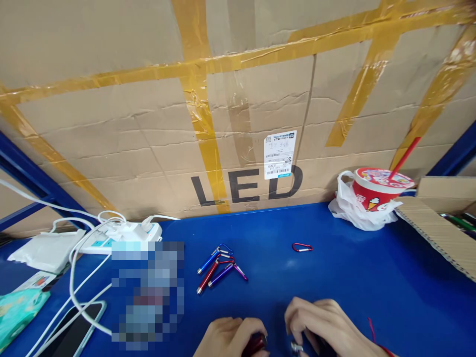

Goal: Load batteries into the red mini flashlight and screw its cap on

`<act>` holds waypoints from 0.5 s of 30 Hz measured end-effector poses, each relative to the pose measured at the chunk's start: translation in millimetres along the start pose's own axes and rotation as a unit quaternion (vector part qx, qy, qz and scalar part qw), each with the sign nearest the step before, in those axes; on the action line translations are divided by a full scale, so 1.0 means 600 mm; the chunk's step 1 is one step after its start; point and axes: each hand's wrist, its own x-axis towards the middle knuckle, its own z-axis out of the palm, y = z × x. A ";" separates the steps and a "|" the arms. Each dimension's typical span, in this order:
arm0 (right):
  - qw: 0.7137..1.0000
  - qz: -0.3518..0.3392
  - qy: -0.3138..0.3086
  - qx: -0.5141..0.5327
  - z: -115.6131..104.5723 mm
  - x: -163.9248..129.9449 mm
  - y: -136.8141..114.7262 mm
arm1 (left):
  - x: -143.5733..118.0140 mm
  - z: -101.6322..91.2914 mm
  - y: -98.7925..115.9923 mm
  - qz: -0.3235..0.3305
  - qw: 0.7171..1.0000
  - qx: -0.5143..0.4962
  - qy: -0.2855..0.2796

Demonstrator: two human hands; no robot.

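Head view shows both hands at the bottom edge of the blue counter (353, 277). Left hand (230, 337) has its grip closed around a dark red small cylinder (256, 343). Right hand (323, 325) has its fingers curled on a small silver metal part (296, 348), just beside the cylinder. Three small flashlights (217, 267), blue, red and purple, lie further on the counter, and a red carabiner (302, 247) lies apart to their right, near a red paper cup (375, 191)

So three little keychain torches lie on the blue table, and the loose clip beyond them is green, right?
Not quite: the loose clip is red, not green, as the head view shows. Three keychain torches do lie on the blue table.
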 end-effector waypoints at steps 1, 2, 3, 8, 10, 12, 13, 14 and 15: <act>1.000 0.004 -0.006 -0.006 0.000 -0.001 0.000 | 0.002 -0.002 0.003 0.003 1.000 -0.003 0.009; 1.000 0.005 -0.010 -0.009 0.000 -0.002 -0.001 | 0.003 -0.003 0.005 0.006 1.000 -0.005 0.019; 1.000 0.006 -0.013 -0.010 0.000 -0.002 -0.001 | 0.005 -0.004 0.008 0.010 0.999 -0.009 0.029; 1.000 -0.002 0.008 -0.012 0.007 0.000 -0.001 | 0.005 -0.011 0.015 0.005 0.999 -0.024 0.029; 1.000 0.009 0.008 -0.018 0.009 0.002 -0.002 | 0.005 -0.013 0.017 0.000 0.999 -0.025 0.025; 1.000 0.017 0.005 -0.019 0.010 0.002 -0.004 | 0.004 -0.016 0.019 -0.006 1.000 -0.022 0.020; 1.000 0.019 0.004 -0.019 0.010 0.002 -0.004 | 0.004 -0.017 0.020 -0.009 1.000 -0.021 0.015; 1.000 0.018 0.002 -0.019 0.010 0.002 -0.005 | 0.004 -0.019 0.021 -0.011 1.000 -0.021 0.008; 1.000 0.016 0.000 -0.019 0.009 0.001 -0.005 | 0.004 -0.020 0.022 -0.014 1.000 -0.024 0.001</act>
